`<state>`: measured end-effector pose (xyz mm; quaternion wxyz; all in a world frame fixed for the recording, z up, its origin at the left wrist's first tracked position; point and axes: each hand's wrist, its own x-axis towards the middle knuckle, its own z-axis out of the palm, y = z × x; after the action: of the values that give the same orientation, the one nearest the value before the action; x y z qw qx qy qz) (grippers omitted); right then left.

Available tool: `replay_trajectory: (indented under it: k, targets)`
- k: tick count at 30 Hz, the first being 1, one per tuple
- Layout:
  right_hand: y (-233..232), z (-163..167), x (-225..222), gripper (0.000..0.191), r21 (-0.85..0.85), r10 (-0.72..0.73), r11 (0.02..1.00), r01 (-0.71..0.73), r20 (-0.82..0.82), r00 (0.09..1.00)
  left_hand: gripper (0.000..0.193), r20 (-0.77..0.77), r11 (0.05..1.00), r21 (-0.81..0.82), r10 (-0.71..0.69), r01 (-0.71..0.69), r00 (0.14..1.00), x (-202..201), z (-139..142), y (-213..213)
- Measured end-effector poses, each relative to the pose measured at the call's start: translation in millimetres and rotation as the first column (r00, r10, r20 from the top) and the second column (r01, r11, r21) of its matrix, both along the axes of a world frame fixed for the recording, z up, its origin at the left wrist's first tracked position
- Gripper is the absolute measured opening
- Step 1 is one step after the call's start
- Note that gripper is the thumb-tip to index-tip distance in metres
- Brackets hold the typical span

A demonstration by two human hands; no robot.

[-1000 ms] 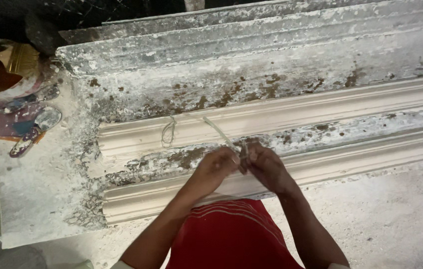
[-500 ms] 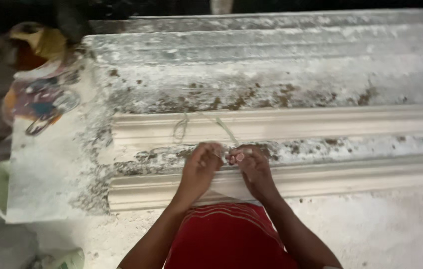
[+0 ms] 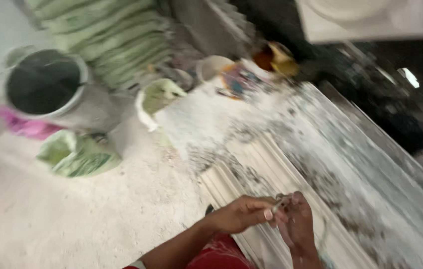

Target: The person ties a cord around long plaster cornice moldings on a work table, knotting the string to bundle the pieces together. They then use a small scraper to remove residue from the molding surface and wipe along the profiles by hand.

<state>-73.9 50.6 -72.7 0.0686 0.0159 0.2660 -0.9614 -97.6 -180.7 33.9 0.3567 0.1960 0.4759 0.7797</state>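
My left hand [image 3: 244, 213] and my right hand [image 3: 298, 221] meet over a long white moulded plaster strip [image 3: 251, 184] on a plaster-spattered bench. Both pinch a thin pale string [image 3: 277, 204] between fingertips; part of its loop [image 3: 324, 234] hangs by my right wrist. The picture is blurred, so the string's run is hard to follow. My red garment [image 3: 216, 254] shows at the bottom edge.
On the dusty floor to the left stand a grey bucket [image 3: 52, 89] with a dark inside, a pink thing [image 3: 25, 127] under it, green-white sacks [image 3: 79, 157] and a stack of sacks [image 3: 107, 35]. Colourful items [image 3: 244, 77] sit at the bench's far end.
The view has swung sharply left and tilted, bringing the floor, bucket and sacks into sight. My hands stay together on the string over the moulding.
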Motion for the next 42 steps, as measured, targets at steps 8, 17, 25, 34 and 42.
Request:
replay_trajectory:
  k: [8, 17, 25, 34, 42]
  targets:
    - [-95.8, 23.8, -35.1, 0.009, 0.588, 0.174, 0.808, -0.03, -0.19, 0.966, 0.022, 0.22, 0.714, -0.245, 0.699, -0.655, 0.68, -29.8, -9.5, -53.7]
    - [-104.4, 24.2, -77.1, 0.013, 0.343, 0.057, 0.939, -0.033, -0.06, 0.997, 0.029, -0.056, 0.937, -0.086, 0.334, -0.338, 0.941, -15.2, 14.4, -87.5]
    - [-113.4, 43.7, -72.7, 0.011, 0.333, 0.092, 0.94, -0.072, -0.045, 0.995, 0.019, -0.387, 0.856, -0.325, 0.267, -0.402, 0.882, -23.8, 44.1, -97.9]
    - [-111.1, 19.0, -57.8, 0.009, 0.468, 0.019, 0.881, 0.077, -0.197, 0.98, 0.015, -0.073, 0.746, -0.465, 0.505, -0.477, 0.86, -39.5, -1.2, -82.6]
    - [-86.1, -11.9, -37.5, 0.011, 0.724, -0.044, 0.688, 0.041, -0.015, 0.999, 0.024, 0.225, 0.85, -0.365, 0.475, -0.379, 0.851, -68.7, -56.7, -72.6]
